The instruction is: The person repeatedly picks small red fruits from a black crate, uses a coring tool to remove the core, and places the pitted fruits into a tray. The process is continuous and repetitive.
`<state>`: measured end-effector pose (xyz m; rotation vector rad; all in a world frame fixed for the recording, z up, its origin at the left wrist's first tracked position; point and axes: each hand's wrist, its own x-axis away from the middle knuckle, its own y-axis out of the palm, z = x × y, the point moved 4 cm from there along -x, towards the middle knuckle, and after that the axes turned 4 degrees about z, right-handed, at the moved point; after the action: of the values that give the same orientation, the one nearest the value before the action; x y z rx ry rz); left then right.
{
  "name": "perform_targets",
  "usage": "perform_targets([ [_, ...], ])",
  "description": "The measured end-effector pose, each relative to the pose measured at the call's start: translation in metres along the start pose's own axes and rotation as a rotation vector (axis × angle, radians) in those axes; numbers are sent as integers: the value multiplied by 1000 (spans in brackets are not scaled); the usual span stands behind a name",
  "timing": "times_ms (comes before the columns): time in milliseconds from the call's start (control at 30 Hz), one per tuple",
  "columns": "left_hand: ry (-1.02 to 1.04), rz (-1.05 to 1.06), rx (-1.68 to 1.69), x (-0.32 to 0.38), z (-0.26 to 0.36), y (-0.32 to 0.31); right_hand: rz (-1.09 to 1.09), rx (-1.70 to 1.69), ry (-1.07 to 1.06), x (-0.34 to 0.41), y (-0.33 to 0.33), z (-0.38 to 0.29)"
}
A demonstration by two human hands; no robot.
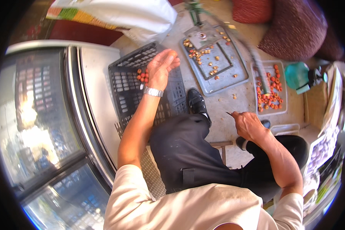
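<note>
My left hand (162, 69), with a metal-band watch (153, 91) at the wrist, hovers over a black plastic crate (122, 86). Its fingers are curled, and an orange-red patch shows at the fingertips; whether that is a fruit I cannot tell. Several small red fruits (143, 75), like hawthorns, lie in the crate beside that hand. My right hand (248, 125) is closed around a thin dark tool (228, 113). Only the pointed tip sticks out, towards the left. The hand is above my right leg, near a white tray (256, 110) of red fruits (271, 86), many with holes through them.
A blue-grey tray (212, 89) holds pale cut fruit pieces (217, 58) beneath a green metal stand (198, 17). A blurred hose-like thing (251, 51) arches past it. Full mesh sacks (296, 31), a teal bottle (296, 74), a white sack (138, 14) and a glass-doored cabinet (43, 115) surround me.
</note>
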<state>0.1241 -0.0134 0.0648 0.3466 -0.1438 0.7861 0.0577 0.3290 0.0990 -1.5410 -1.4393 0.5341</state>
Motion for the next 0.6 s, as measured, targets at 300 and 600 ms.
perform_targets([
  [300, -32, -42, -286, -97, -26, 72, 167, 115, -95, 13, -13, 4],
  [600, 162, -17, -578, -111, -38, 87, 140, 84, -52, 20, -33, 7],
])
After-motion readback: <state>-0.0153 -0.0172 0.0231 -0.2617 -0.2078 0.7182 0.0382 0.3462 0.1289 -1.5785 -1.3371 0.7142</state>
